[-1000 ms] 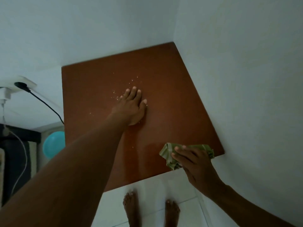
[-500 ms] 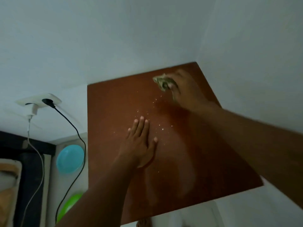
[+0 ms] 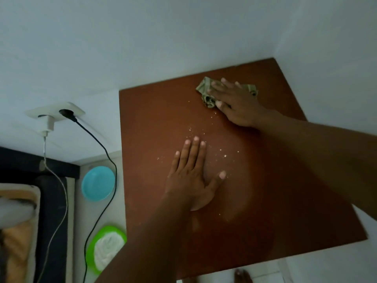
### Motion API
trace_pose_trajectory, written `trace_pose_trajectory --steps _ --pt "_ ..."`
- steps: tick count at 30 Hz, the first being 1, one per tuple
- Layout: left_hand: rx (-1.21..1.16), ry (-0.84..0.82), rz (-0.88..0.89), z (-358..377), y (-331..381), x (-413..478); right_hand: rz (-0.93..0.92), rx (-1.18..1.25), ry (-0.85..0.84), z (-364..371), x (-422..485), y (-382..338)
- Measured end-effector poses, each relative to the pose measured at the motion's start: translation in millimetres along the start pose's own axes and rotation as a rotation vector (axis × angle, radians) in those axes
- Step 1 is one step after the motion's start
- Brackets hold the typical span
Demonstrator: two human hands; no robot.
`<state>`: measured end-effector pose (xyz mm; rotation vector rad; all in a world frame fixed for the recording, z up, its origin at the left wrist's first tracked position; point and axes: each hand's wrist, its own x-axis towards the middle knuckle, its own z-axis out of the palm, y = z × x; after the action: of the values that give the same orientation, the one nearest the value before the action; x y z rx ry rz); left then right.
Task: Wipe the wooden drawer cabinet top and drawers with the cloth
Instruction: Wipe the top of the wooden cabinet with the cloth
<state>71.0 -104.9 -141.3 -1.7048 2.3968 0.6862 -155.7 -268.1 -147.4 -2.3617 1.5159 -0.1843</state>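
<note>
Green cloth (image 3: 206,92) pinned under right hand (image 3: 236,103) fingers on cabinet top (image 3: 155,119); left hand (image 3: 191,176) flat, fingers splayed

Head camera looks steeply down, close above the cabinet top (image 3: 163,119).

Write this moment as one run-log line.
right hand: pressing cloth at cabinet top's far edge | left hand: flat, bracing | crumbs: unwiped
</note>
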Motion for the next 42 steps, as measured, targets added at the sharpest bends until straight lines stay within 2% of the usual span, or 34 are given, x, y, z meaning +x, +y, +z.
trace_pose_trajectory --steps 7,11,14,17,21,23,26,29,31,35,40,42 --pt "-0.003 -0.019 0.013 -0.8 -3.4 0.7 -0.064 0.113 -0.007 27.6 -147.9 -43.6" --pt "-0.015 -0.015 0.005 -2.3 -3.0 0.5 -0.092 0.089 -0.024 51.4 -241.5 -75.8" --pt "-0.006 -0.037 -0.004 -4.8 -2.0 0.6 -0.121 0.11 0.06 68.3 -303.3 -101.5" --pt "-0.024 -0.062 -0.003 -11.2 -0.8 1.0 -0.13 0.102 0.161 77.9 -336.6 -120.6" --pt "-0.085 -0.109 -0.013 -25.7 -0.2 -5.8 -0.221 0.052 0.126 69.5 -348.4 -140.3" --pt "-0.051 -0.119 -0.012 -27.6 -8.2 -18.1 -0.182 0.147 0.143 51.7 -327.2 -144.7" --pt "0.028 -0.067 -0.033 -29.1 -38.0 -39.2 -0.005 0.317 0.306 13.9 -239.9 -133.3" --pt "0.062 -0.015 -0.089 -36.9 -69.6 -41.8 0.048 0.247 0.334 -17.8 -116.7 -104.4" --pt "0.047 -0.056 -0.113 -38.6 -80.7 -34.1 0.027 0.139 0.285 -28.8 -40.6 -88.3" --pt "0.019 -0.043 -0.133 -21.9 -84.7 -24.4 0.049 0.003 0.021 -27.2 43.7 -74.0" --pt "0.001 -0.015 -0.106 -17.6 -87.5 -27.8 0.129 -0.053 -0.144 0.1 60.1 -74.1" --pt "-0.013 -0.028 -0.106 -18.1 -87.0 -28.2 0.131 -0.103 -0.115 12.0 52.2 -77.4"
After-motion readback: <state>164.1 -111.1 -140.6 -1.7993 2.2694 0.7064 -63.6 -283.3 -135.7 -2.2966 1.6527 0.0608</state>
